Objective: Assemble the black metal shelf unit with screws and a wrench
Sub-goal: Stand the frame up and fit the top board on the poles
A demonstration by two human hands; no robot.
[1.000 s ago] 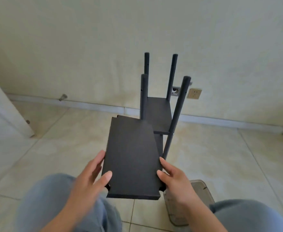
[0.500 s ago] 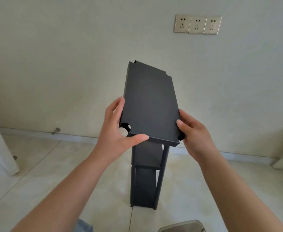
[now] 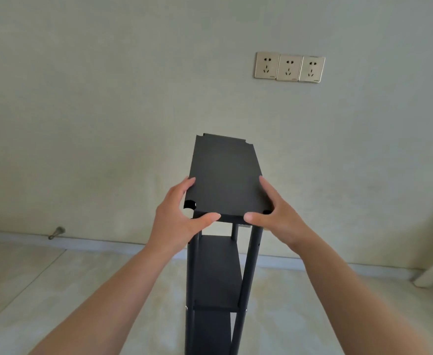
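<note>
While atop frame (image 3: 247, 267), shelf panel (image 3: 225, 175) in both hands' grip: L (image 3: 178, 216), R (image 3: 277, 213)

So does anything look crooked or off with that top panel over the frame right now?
Slightly. The top panel is held by the left hand and right hand over the posts. Its near-left corner notch shows empty, with no post in it, so it does not look seated yet. No damage shows.

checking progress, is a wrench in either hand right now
No, the left hand and right hand grip only the black shelf panel.
</note>
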